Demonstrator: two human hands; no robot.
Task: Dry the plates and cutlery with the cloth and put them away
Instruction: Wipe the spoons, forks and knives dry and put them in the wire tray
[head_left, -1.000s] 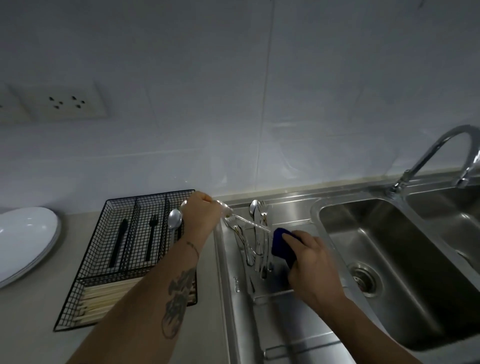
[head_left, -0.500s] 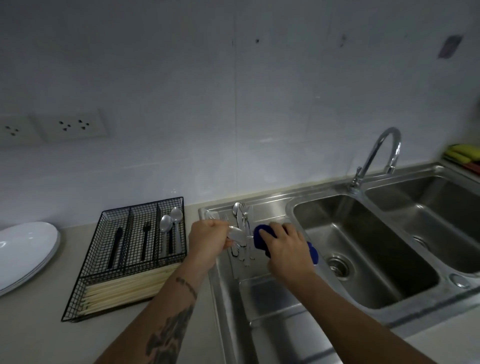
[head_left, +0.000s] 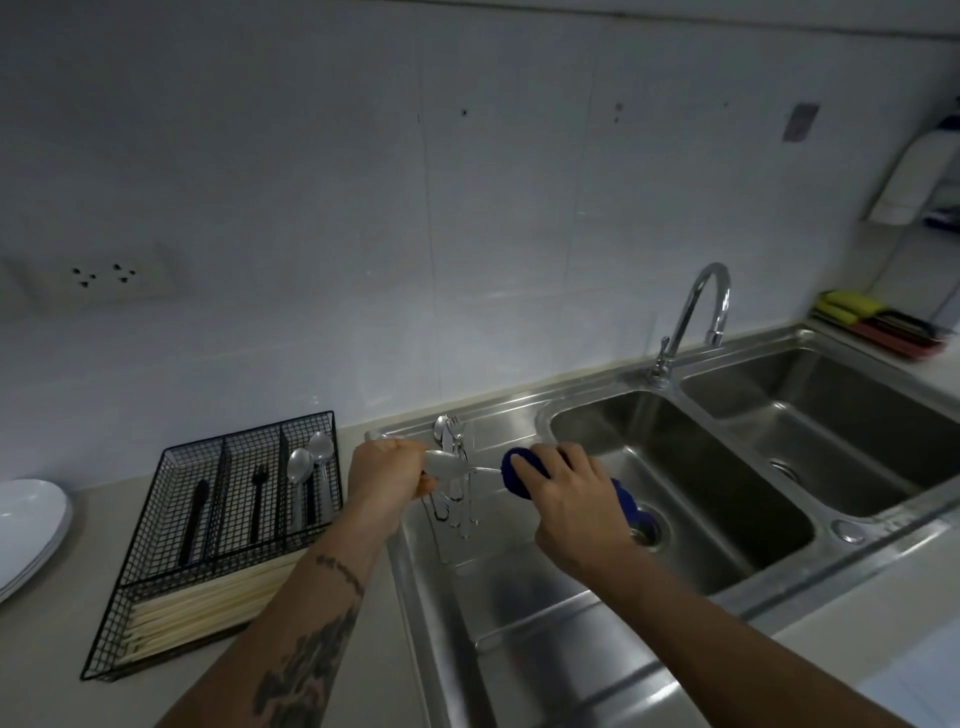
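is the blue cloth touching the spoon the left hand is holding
Touching. The head view shows the blue cloth, gripped by the right hand, wrapped over the handle end of the spoon held by the left hand.

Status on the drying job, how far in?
Done: plates stacked left, two spoons in the wire caddy. In hand: left hand holds a spoon, right hand wipes it with the blue cloth. Left: cutlery on the drainboard.

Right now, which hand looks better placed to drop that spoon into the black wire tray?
Left, probably. The left hand already grips the shiny metal spoon and is nearer the black wire cutlery tray. The right hand holds the blue cloth over the sink.
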